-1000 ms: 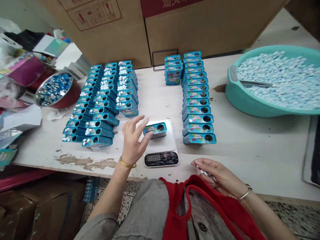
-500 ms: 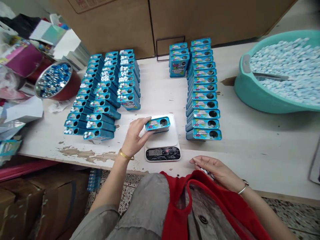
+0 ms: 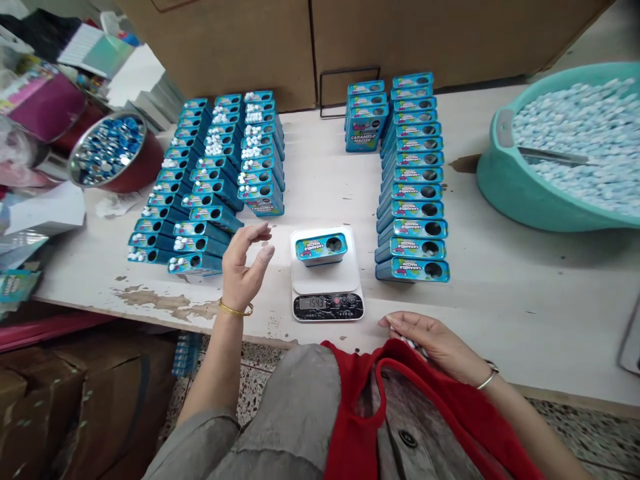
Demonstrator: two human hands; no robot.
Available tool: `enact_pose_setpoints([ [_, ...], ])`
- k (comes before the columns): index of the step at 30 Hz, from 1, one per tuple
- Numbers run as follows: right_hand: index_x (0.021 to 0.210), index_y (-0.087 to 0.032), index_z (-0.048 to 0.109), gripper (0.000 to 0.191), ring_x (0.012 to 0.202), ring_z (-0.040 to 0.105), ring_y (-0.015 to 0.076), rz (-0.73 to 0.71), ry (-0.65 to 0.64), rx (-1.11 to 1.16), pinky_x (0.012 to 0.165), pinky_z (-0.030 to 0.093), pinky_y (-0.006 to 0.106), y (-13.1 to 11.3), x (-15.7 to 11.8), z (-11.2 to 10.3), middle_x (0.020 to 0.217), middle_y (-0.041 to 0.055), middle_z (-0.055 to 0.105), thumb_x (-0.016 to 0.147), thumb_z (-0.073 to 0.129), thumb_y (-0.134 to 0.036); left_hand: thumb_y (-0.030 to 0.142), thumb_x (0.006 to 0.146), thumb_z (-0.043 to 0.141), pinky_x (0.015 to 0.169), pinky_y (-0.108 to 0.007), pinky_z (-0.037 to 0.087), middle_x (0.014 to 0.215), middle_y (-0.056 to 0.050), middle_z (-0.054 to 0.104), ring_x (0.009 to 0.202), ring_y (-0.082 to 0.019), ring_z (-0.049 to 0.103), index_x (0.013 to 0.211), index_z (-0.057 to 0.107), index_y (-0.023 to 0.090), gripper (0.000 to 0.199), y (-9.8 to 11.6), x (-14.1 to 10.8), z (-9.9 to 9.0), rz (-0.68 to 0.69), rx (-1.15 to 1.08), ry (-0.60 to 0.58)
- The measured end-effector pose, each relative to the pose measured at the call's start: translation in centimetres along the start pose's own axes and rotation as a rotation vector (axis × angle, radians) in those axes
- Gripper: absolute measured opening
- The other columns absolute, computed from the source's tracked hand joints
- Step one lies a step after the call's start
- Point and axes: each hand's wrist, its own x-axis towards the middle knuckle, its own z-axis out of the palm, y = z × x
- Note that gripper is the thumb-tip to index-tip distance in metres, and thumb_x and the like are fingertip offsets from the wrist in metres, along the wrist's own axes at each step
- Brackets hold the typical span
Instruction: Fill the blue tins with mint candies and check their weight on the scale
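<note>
A blue candy tin (image 3: 321,249) with a round hole in its top stands on the white plate of a kitchen scale (image 3: 327,275). Digits show on the scale's dark display. To the left of the scale is my left hand (image 3: 246,263), apart from the tin, its fingers spread and nothing in them. My right hand (image 3: 425,341) rests low at the table's front edge, right of the scale. Its fingers are curled round several small white candies (image 3: 411,345), partly hidden by the palm.
Rows of blue tins (image 3: 207,180), many with white candies on top, stand at the left. More tins (image 3: 415,193) line up right of the scale. A turquoise tub (image 3: 505,193) of candies holds a metal tool. A bowl (image 3: 150,160) of blue-silver pieces sits far left. Cardboard boxes (image 3: 240,47) stand behind.
My left hand has let go of the tin on the scale and moved left, opening. The right hand has stayed in place with the candies. The view has shifted slightly.
</note>
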Motion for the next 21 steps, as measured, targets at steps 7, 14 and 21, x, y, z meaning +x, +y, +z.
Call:
enact_pose_setpoints([
  [7,0.085,-0.015,0.069,0.040,0.042,0.032,0.0015,-0.138,-0.077,-0.098,0.040,0.017,0.018,-2.3,-0.8,1.4,0.057,-0.0041,0.052,0.066,0.077,-0.049,0.032,0.090,0.056,0.086,-0.036,0.053,0.107,-0.006,0.061,0.093,-0.015,0.063,0.118,0.058,0.023,0.029,-0.4,-0.6,0.3,-0.019,-0.014,0.003],
  [14,0.087,-0.012,0.068,0.038,0.041,0.030,0.0020,-0.565,-0.144,-0.403,0.039,0.016,0.020,-10.7,-0.2,7.6,0.053,-0.0049,0.049,0.074,0.069,-0.048,0.026,0.090,0.055,0.082,-0.033,0.050,0.098,-0.004,0.064,0.089,-0.015,0.062,0.112,0.060,0.022,0.023,1.3,-0.2,1.0,0.054,0.048,-0.039],
  [21,0.100,-0.011,0.068,0.047,0.041,0.030,0.0024,-0.560,-0.138,-0.416,0.038,0.017,0.019,-10.8,1.0,7.1,0.052,-0.0064,0.046,0.073,0.068,-0.049,0.045,0.082,0.065,0.094,-0.041,0.044,0.123,-0.012,0.054,0.113,-0.025,0.052,0.132,0.046,0.022,0.058,2.7,0.8,1.3,0.186,0.185,-0.291],
])
